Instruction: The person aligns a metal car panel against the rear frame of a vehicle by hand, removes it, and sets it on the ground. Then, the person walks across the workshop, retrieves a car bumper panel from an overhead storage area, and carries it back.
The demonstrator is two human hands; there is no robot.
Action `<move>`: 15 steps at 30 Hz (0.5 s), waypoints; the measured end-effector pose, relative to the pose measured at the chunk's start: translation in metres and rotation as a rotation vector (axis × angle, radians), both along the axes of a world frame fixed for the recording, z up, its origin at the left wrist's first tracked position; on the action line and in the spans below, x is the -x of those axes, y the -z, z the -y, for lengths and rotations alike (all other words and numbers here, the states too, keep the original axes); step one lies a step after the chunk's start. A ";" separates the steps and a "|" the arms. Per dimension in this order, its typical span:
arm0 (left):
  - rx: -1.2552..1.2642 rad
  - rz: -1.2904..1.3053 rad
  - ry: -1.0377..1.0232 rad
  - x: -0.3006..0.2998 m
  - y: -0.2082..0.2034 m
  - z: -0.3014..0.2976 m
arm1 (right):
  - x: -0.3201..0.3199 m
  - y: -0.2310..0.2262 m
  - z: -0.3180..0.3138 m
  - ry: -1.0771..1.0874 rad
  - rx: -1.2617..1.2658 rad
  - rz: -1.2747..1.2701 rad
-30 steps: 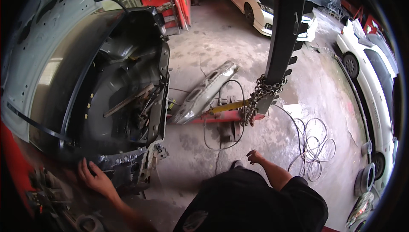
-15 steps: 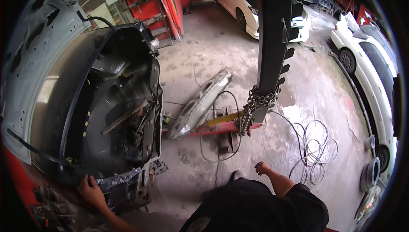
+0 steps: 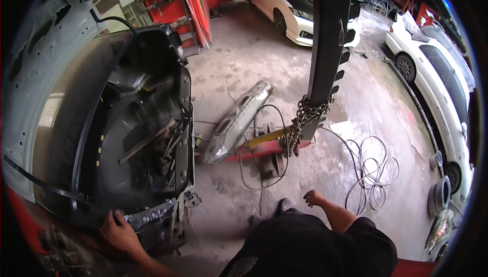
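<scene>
My left hand point(image 3: 120, 232) rests at the near corner of the open car trunk point(image 3: 114, 172), next to the torn, bent metal of its rear edge. Its fingers are apart, and I see nothing in them. Inside the dark trunk lie a long flat bar point(image 3: 147, 141) and a heap of metal tools point(image 3: 168, 157). My right hand point(image 3: 316, 198) hangs free at my side over the concrete floor, fingers loosely bent and slightly apart, with nothing visible in it. Whether the left palm presses on the metal is hard to make out.
A black toothed post point(image 3: 328, 48) wrapped in chain point(image 3: 311, 111) stands ahead, above a red and yellow beam point(image 3: 264, 138). A long silver metal panel point(image 3: 238, 122) leans there. Coiled hose point(image 3: 373, 175) lies right. White cars point(image 3: 432, 73) stand behind; a red rack point(image 3: 175, 7) is far left.
My left hand has shifted slightly right along the trunk's near corner. The right hand still hangs, its fingers a little looser. The view has turned slightly, and a second shoe shows below.
</scene>
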State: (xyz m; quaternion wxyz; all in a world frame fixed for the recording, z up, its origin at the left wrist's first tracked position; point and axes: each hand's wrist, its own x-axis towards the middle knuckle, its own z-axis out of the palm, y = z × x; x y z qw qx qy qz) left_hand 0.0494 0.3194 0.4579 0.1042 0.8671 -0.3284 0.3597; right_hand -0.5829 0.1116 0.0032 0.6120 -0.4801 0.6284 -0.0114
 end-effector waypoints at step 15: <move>-0.337 -1.466 1.084 0.182 0.281 0.132 | 0.034 -0.028 -0.105 0.348 0.168 0.053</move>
